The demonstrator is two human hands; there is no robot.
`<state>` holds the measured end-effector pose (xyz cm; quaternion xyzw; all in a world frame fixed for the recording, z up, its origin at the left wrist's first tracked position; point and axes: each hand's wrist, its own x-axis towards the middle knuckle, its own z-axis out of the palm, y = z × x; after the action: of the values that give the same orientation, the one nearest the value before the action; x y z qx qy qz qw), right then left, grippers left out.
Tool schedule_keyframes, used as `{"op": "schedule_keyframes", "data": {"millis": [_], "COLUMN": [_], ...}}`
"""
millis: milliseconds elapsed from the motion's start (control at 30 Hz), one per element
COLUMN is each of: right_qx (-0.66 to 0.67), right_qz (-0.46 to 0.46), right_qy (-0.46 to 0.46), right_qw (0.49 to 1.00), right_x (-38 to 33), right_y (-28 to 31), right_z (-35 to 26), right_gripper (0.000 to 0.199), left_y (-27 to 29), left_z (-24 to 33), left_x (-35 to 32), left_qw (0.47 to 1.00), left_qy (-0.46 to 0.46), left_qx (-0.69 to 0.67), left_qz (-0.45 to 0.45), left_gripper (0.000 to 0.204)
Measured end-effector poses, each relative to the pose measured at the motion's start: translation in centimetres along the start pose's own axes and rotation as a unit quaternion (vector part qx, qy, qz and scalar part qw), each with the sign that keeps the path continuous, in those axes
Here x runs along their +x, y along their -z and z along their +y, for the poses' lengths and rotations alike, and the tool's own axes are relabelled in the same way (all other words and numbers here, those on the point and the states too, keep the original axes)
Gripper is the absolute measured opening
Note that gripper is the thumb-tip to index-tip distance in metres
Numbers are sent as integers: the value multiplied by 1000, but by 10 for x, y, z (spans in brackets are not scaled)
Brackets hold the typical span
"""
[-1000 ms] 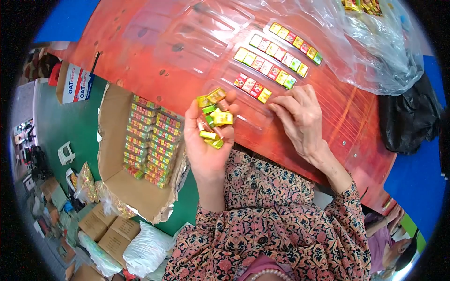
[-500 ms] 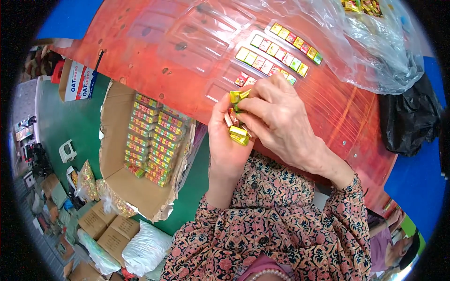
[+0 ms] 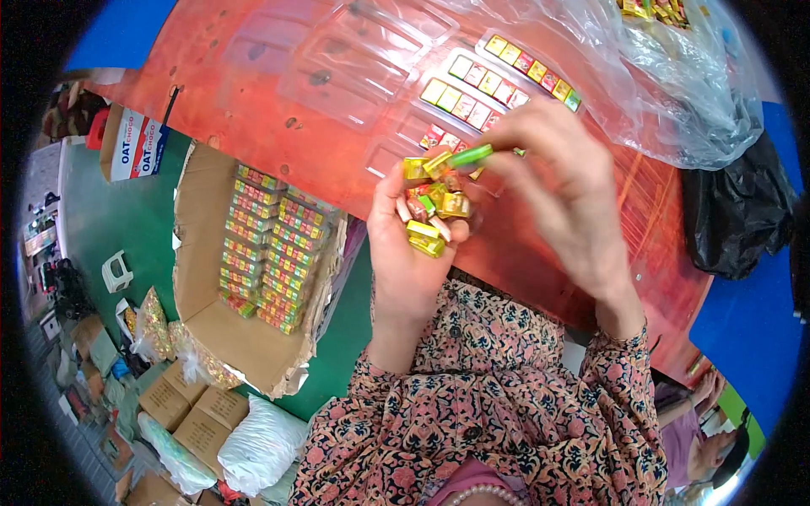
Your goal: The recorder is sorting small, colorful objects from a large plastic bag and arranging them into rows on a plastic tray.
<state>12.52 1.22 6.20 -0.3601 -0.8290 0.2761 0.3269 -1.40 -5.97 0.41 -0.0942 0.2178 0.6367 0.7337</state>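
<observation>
My left hand [image 3: 403, 274] is cupped palm up around a heap of small wrapped candies [image 3: 426, 240], mostly yellow, with some red, green and pink ones. Just above and to the right, my right hand [image 3: 567, 194], smeared by motion, pinches a green-wrapped candy [image 3: 471, 155] between thumb and finger. Beyond my hands lies a clear plastic tray [image 3: 432, 61] on the red table. Its right-hand slots hold rows of candies [image 3: 531, 69] in yellow, red, white and green. The nearest row [image 3: 437, 137] is partly hidden behind my hands.
A clear plastic bag [image 3: 683, 93] with candies inside lies at the back right, beside a black bag [image 3: 734, 223]. Left of the table stands an open cardboard box [image 3: 245, 350] with stacked filled packs [image 3: 291, 261]. Another person [image 3: 692, 438] is at the lower right.
My right hand has lifted off the left palm and moved up and right with a green candy. More of the heap in my left hand now shows.
</observation>
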Motion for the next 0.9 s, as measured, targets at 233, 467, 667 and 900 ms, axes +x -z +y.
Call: {"op": "schedule_keyframes", "data": {"millis": [233,467,667,900], "right_qx": [-37,-127,-122,-34], "right_qz": [3,-16,-3,11], "right_qy": [-88,-85,-84,-117], "right_qw": [995,988,989,992], "right_x": [-40,-40,-45,-43], "right_y": [-9,-31,-35,-21], "right_z": [42,37,41,26], "right_gripper": [14,12,11,11], "left_y": [13,15,16,8], "left_z": [25,31,24,20], "left_x": [-6,-9,-8,-8], "left_qw": [996,994,994,996], "left_qy": [11,12,28,39], "left_qx": [-79,-104,-105,-71], "left_qz": [29,38,32,24], "left_gripper": [43,44,44,43]}}
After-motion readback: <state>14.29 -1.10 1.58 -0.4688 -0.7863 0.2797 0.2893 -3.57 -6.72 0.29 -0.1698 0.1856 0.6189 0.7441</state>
